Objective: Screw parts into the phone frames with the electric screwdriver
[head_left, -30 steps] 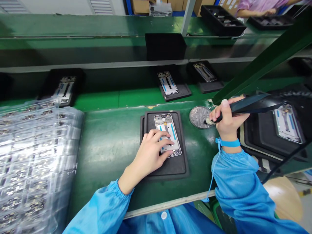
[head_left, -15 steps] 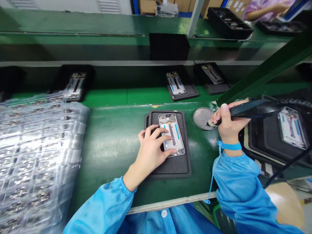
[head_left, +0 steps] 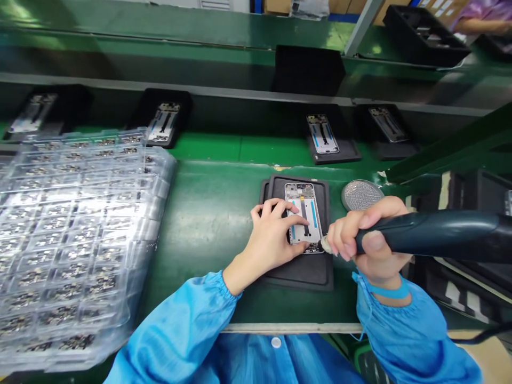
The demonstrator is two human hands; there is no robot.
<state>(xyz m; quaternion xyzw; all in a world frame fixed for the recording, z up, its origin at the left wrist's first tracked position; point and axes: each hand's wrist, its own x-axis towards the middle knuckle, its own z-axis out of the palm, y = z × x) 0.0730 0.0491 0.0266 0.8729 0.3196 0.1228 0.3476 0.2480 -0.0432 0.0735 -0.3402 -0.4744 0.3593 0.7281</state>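
Right grip (head_left: 376, 245), moved to phone frame (head_left: 308, 208), clasps dark tool (head_left: 436, 233); left grip (head_left: 274, 237) spread; box labels (head_left: 443, 7) illegible.

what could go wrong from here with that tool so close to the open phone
The tool has its tip at the phone's lower right corner, so a slip might damage exposed parts. The left-hand grip has its thumb near that tip and could get poked. The black tray sits offset on another, so it may shift.
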